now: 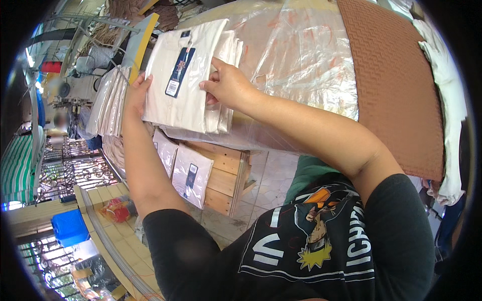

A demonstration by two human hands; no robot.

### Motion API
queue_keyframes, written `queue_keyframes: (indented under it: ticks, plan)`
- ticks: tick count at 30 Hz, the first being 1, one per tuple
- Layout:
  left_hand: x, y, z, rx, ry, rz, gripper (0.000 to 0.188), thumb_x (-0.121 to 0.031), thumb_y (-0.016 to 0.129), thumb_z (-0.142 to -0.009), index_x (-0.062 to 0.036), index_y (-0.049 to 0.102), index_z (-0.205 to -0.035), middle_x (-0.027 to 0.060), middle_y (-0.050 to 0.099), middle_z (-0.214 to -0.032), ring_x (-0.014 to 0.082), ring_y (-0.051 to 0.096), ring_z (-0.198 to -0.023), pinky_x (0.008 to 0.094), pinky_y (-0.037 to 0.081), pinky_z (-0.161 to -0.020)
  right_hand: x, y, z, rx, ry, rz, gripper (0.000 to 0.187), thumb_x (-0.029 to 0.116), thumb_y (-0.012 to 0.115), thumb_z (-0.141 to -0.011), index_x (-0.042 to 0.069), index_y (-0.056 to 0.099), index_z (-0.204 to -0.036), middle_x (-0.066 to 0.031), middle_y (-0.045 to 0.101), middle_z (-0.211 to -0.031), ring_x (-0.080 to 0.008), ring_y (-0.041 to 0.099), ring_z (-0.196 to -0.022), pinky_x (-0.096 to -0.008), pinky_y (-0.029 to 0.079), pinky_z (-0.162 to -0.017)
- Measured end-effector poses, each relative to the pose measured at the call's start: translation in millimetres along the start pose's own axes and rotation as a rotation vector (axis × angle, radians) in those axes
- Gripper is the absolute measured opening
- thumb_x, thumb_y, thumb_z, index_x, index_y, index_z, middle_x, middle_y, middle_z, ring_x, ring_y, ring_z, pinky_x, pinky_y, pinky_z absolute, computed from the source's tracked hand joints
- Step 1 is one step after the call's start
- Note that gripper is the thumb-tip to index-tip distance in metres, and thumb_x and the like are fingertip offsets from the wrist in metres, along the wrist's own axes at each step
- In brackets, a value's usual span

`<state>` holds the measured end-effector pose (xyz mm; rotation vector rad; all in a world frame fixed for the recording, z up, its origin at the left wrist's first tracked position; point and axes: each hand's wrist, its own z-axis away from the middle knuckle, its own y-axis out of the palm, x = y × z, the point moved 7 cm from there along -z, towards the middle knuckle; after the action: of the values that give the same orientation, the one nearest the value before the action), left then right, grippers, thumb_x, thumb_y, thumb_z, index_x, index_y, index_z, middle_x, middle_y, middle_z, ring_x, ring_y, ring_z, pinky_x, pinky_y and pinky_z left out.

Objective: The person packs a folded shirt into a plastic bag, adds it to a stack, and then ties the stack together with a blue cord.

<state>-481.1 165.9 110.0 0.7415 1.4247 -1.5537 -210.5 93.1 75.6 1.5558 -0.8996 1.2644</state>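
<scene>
Head view: cream shirt [193,95], folded flat in a clear bag, sits between both hands at the near left end of the plastic-covered table [301,65]. A dark tag [181,71] shows on its face. More bagged shirts [228,55] lie just behind its right edge; whether the front one rests on them or is lifted, cannot tell.

Right hand [231,85]: thumb on the bag's face near the right edge, other fingers curled at that edge; reads as a pinch. Left hand [136,95]: thumb and forefinger at the left edge, slightly apart; far fingertips hidden, so grip or mere contact cannot be told.

Nearby: upright row of packets [108,103] beside the left hand; pale pink packets [193,175] at the wooden crate [221,185], lower down.

Handling (judged): light, soft, not fragile, though the fold may bow if held at one side only. Film likely slippery; neighbouring bags may slide together. Best hold: both long edges, about mid-height, thumbs on the face and fingers beneath, clear of the tag, squeezing gently to avoid creases.
</scene>
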Motion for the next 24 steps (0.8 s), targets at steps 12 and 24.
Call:
queue_keyframes:
  ticks: [12, 24]
  plan:
    - [31, 13, -5, 0.051, -0.250, 0.007, 0.055, -0.042, 0.059, -0.084, -0.0018, 0.050, -0.120, 0.0091, 0.059, -0.111, 0.0161, 0.057, -0.098, 0.0278, 0.045, -0.083, -7, -33, 29, -0.292, -0.107, 0.394, 0.067, 0.033, 0.057, -0.083, -0.010, 0.032, -0.127, -0.0305, 0.036, -0.127, -0.0389, 0.040, -0.117, -0.0379, 0.034, -0.099]
    - [47, 40, -7, 0.344, -0.530, 0.203, 0.060, -0.050, 0.052, -0.086, -0.0034, 0.048, -0.123, 0.0130, 0.057, -0.116, 0.0232, 0.058, -0.102, 0.0382, 0.047, -0.089, -11, 12, 22, 0.008, -0.037, 0.306, 0.072, 0.035, 0.038, -0.093, -0.015, 0.006, -0.134, -0.0379, 0.003, -0.139, -0.0432, 0.010, -0.133, -0.0351, 0.013, -0.110]
